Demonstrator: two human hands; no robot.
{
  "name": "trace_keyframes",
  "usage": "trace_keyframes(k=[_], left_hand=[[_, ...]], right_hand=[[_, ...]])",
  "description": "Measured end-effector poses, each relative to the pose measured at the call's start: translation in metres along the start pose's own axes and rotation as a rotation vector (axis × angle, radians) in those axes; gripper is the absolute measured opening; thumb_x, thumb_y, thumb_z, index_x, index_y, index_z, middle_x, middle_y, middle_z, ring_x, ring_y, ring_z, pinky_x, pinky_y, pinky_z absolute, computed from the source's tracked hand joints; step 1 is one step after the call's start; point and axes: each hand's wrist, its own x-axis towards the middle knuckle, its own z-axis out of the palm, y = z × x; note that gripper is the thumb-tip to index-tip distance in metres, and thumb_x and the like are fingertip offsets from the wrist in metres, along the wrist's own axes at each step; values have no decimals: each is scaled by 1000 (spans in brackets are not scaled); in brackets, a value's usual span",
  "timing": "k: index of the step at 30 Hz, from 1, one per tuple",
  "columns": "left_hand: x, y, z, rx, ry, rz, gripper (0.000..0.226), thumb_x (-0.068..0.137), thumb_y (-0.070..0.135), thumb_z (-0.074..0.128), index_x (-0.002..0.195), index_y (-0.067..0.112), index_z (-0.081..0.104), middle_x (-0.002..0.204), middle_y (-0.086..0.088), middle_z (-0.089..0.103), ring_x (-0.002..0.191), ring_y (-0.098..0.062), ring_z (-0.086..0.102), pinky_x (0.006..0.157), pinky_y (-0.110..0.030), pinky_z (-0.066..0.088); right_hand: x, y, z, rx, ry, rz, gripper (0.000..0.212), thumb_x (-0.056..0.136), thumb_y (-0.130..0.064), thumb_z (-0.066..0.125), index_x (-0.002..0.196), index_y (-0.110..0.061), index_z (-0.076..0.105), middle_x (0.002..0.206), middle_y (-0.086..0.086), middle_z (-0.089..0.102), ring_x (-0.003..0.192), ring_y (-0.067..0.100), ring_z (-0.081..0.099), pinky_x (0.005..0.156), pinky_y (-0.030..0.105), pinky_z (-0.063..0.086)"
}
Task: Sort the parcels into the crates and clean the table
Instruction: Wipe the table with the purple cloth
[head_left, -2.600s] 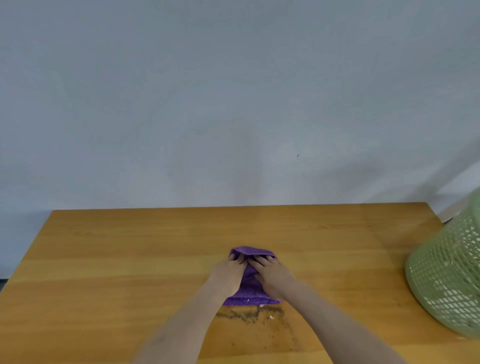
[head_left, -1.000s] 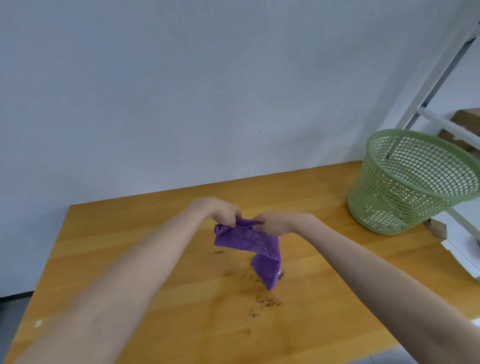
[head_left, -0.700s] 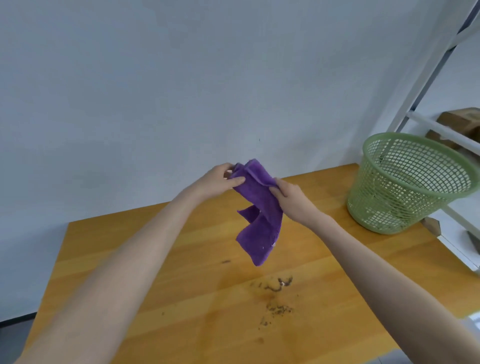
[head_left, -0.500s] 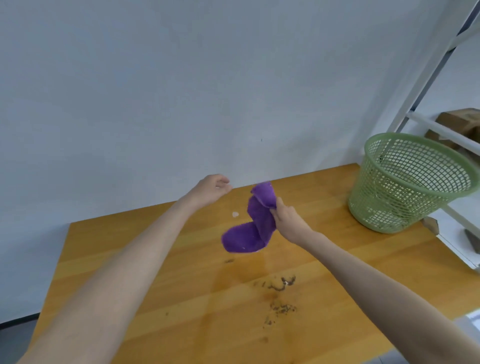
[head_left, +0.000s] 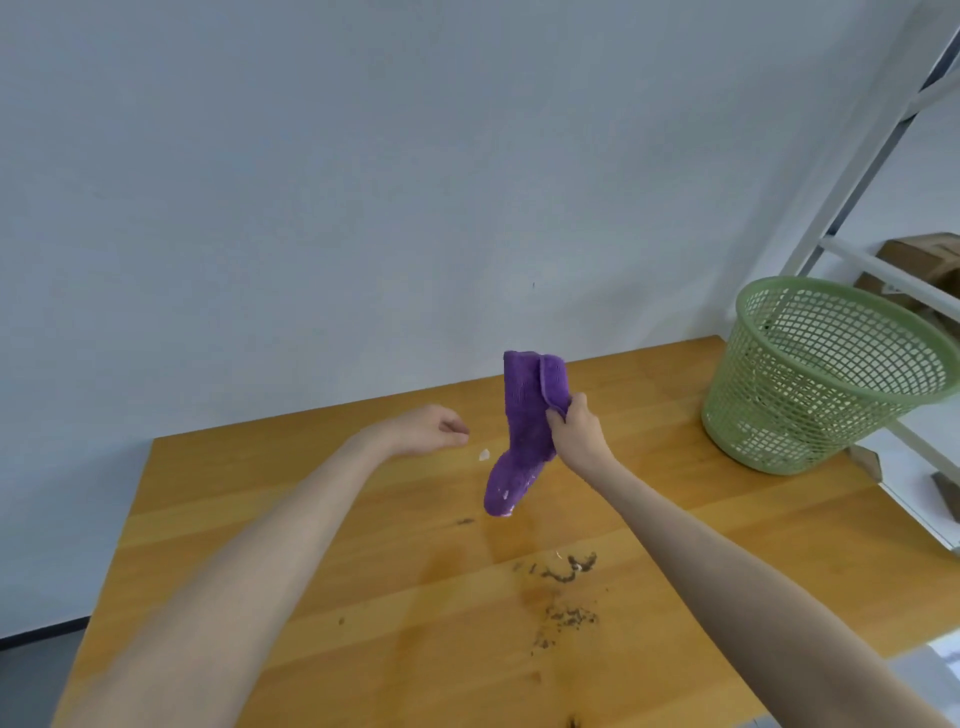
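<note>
a purple cloth (head_left: 522, 431) is held up over the middle of the table (head_left: 322, 597), clear of the wood. it is gripped by the right hand (head_left: 576, 436), whose fingers and thumb are curled round its right side just below the folded top. the lower end hangs loose and is dotted with pale specks.

the left hand (head_left: 431, 430) is held just left of the cloth and apart from it, with its fingers loosely curled and nothing in them. a small white scrap (head_left: 483, 455) is seen between this hand and the cloth; whether it lies on the wood or is in the air cannot be told.

dark crumbs (head_left: 566, 566) are scattered on the table below the cloth, nearer the front edge. a green mesh basket (head_left: 810, 374) is stood at the far right corner of the table. behind it a white metal rack (head_left: 883, 145) is seen, with cardboard boxes (head_left: 919, 254) on one shelf.
</note>
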Motion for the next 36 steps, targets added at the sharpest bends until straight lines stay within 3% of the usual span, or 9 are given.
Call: trace_keyframes(k=[5, 8, 12, 15, 18, 21, 24, 32, 36], left_hand=[[5, 22, 17, -193, 2, 58, 54, 89, 31, 64, 134, 6, 47, 135, -3, 52, 122, -17, 52, 105, -29, 38], [8, 39, 22, -391, 96, 121, 30, 87, 23, 67, 114, 11, 61, 114, -3, 65, 105, -19, 62, 96, -34, 48], [10, 56, 21, -604, 313, 114, 19, 95, 6, 52, 111, 11, 62, 100, -6, 66, 90, -20, 63, 78, -27, 51], [15, 57, 20, -803, 514, -8, 21, 96, 3, 46, 112, 9, 59, 105, -12, 65, 90, -26, 61, 76, -34, 50], [20, 64, 20, -1084, 506, -164, 27, 99, 7, 41, 123, 13, 51, 110, -11, 59, 87, -26, 58, 74, -44, 47], [23, 74, 17, -1315, 534, -192, 35, 101, 5, 36, 132, 18, 46, 119, -8, 56, 93, -25, 58, 80, -44, 46], [25, 83, 15, -1315, 593, -230, 34, 101, 8, 36, 131, 20, 47, 119, -8, 56, 92, -23, 57, 82, -42, 44], [59, 205, -1, -1320, 406, -37, 33, 103, 12, 33, 133, 13, 47, 136, -15, 51, 77, -20, 57, 61, -34, 45], [91, 293, -10, -1439, 209, 72, 23, 104, 22, 30, 110, 26, 52, 122, -5, 56, 113, -29, 53, 89, -55, 37]], right_hand=[[6, -14, -9, 358, -72, 91, 23, 99, -21, 44, 116, -5, 44, 100, 7, 56, 94, 25, 58, 85, 47, 54], [1, -22, -16, 602, -229, 57, 19, 100, -19, 45, 115, -8, 48, 98, 3, 60, 92, 18, 61, 83, 39, 56], [6, -19, -26, 223, 26, -49, 21, 100, -22, 44, 115, -8, 49, 101, 1, 57, 92, 17, 52, 75, 24, 42], [-3, -8, -23, 127, 168, -268, 40, 100, -19, 40, 140, -10, 38, 132, -4, 46, 120, 10, 43, 96, 10, 34], [-14, 3, -13, -104, -243, -589, 48, 103, -25, 37, 149, -23, 24, 147, -16, 28, 138, 2, 23, 113, 16, 17], [-7, 21, -16, -583, -622, -450, 41, 103, -38, 31, 125, -17, 58, 126, 3, 60, 115, 22, 52, 99, 33, 36], [7, 32, -32, -588, -375, -334, 47, 101, -44, 28, 103, -17, 65, 106, 8, 68, 105, 32, 58, 89, 38, 46], [47, -19, -135, 102, -120, -521, 42, 103, -13, 33, 145, -13, 35, 143, -2, 42, 131, 7, 37, 101, 4, 23], [73, -29, -191, 141, 99, -573, 34, 98, -6, 44, 130, -9, 56, 137, 1, 51, 127, 11, 46, 107, 19, 33]])
